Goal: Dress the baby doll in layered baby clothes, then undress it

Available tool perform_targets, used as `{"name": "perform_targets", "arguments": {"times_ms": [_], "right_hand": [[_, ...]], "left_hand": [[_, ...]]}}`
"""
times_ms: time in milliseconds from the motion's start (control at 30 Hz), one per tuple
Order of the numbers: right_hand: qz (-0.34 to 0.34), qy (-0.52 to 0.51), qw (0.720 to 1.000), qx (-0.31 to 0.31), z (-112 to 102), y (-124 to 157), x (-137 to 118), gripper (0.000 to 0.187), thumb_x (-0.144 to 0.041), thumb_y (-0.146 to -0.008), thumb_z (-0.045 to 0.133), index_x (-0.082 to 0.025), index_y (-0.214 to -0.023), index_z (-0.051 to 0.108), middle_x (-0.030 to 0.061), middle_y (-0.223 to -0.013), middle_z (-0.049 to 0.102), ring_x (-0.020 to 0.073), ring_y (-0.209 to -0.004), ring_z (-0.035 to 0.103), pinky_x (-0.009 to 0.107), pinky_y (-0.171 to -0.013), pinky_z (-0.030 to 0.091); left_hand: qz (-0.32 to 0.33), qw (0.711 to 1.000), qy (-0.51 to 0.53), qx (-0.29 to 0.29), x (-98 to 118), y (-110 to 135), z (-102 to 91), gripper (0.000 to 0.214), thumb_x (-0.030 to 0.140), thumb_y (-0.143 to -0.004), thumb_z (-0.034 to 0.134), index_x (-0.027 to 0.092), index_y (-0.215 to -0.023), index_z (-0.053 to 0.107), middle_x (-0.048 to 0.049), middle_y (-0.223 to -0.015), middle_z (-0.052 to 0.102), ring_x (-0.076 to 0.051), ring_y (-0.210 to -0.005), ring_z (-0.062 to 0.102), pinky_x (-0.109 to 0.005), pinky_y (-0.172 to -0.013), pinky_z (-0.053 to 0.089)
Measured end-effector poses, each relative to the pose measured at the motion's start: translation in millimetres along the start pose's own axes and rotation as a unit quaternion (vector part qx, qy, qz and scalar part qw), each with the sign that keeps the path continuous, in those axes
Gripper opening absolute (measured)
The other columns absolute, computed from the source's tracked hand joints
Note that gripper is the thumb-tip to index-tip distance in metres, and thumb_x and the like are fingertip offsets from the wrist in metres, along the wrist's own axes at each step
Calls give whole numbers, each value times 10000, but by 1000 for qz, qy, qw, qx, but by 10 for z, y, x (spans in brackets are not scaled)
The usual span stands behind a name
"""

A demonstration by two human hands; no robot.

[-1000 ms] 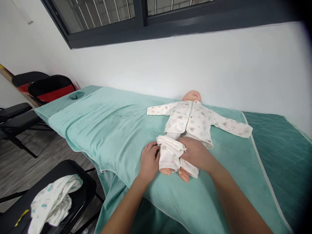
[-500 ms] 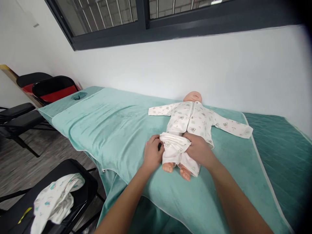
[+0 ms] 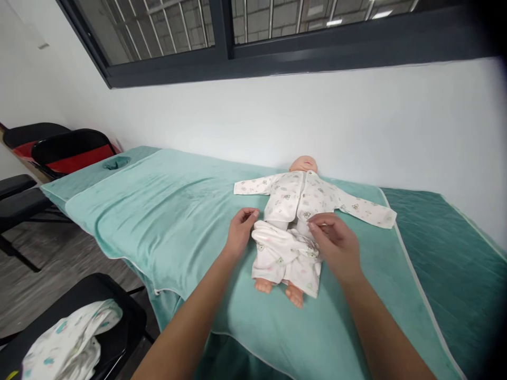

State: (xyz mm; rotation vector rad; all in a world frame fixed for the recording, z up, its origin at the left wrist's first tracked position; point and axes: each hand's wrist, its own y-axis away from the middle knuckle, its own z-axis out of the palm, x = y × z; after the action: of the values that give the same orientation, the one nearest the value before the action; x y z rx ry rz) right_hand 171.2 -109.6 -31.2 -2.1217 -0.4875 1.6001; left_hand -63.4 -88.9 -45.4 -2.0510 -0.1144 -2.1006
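A baby doll [image 3: 303, 163] lies on its back, in a white printed long-sleeved shirt [image 3: 285, 199] with its sleeves spread. White printed pants [image 3: 273, 258] are bunched below its hips, and the bare feet stick out of the legs. My left hand [image 3: 238, 232] is just left of the waistband, its fingers curled toward the thumb with nothing visible between them. On the other side, my right hand [image 3: 336, 245] has its fingertips drawn together by the shirt's lower hem; whether cloth is between them is hidden.
A green cover [image 3: 170, 195] drapes the bed, which stands against a white wall under a barred window [image 3: 170, 26]. White printed cloth [image 3: 71, 338] lies on a black chair [image 3: 114, 301] at lower left. More black-and-red chairs [image 3: 75, 150] stand beyond the bed's left end.
Both hands have let go of the pants' waistband and lifted toward the shirt hem. The waistband now lies loose, with the doll's body showing above it. The view has shifted slightly.
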Motion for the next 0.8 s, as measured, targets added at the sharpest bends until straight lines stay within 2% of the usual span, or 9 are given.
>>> {"name": "perform_targets", "arguments": {"times_ms": [67,200,300,433,500,567,667,733,800], "right_hand": [[-46,140,988,50,1,-17,95,102,-307,-894,627,-244,-965,589,48,-995,618,231,-974,578,378,-846,463],[-44,284,958,1,15,-62,237,283,-353,-845,686,-231,-1074,572,75,-1070,586,269,-1029,526,416,-891,435],[-15,304,952,-26,53,-76,234,236,-361,-889,638,-222,-1069,574,72,-1024,575,255,-985,522,378,-838,440],[-10,296,955,-27,106,-75,160,141,-334,-971,510,-220,-987,592,43,-881,563,210,-845,531,330,-762,421],[-8,281,960,-17,118,-74,142,161,-324,-984,482,-218,-943,597,30,-840,557,189,-789,528,312,-736,409],[9,256,967,-3,121,-70,143,179,-337,-978,495,-212,-897,595,18,-810,551,174,-749,517,297,-704,398],[61,207,976,29,122,-53,162,211,-387,-955,539,-208,-859,596,-2,-769,553,158,-712,501,283,-676,389],[102,168,979,57,127,-36,178,234,-424,-933,566,-202,-867,605,-16,-740,554,146,-683,486,275,-653,386],[136,133,977,92,129,-22,197,268,-459,-904,594,-192,-885,619,-23,-722,554,139,-662,475,267,-623,381]], "left_hand": [[4,998,-40,-53,98,-90,48,278,395,-826,665,204,-1028,666,-58,-1064,671,-182,-905,609,-312,-816,475],[112,950,-232,-177,279,-146,232,431,273,-696,783,274,-1105,650,-54,-1312,534,-262,-1197,516,-382,-1019,432],[189,888,-382,-174,358,-124,414,501,220,-696,754,285,-1170,607,-70,-1290,513,-302,-1212,473,-437,-1030,421],[240,837,-476,-126,380,-135,562,242,222,-818,635,235,-1058,606,-108,-1165,572,-296,-1060,541,-415,-910,451],[235,852,-458,-98,344,-193,548,103,255,-901,543,225,-975,608,-94,-1040,615,-256,-947,578,-368,-839,449],[198,900,-384,-58,260,-291,465,197,332,-964,458,218,-891,601,-56,-879,629,-210,-820,585,-325,-766,439],[110,979,-173,17,58,-473,248,332,458,-969,429,194,-849,591,-19,-792,622,-168,-744,565,-280,-705,435],[51,995,-48,74,-79,-576,90,346,479,-952,444,176,-861,584,-18,-799,623,-154,-723,554,-268,-671,434],[25,993,-25,116,-173,-635,-39,349,490,-940,456,183,-803,548,-2,-735,584,-143,-664,523,-264,-626,411]]}}
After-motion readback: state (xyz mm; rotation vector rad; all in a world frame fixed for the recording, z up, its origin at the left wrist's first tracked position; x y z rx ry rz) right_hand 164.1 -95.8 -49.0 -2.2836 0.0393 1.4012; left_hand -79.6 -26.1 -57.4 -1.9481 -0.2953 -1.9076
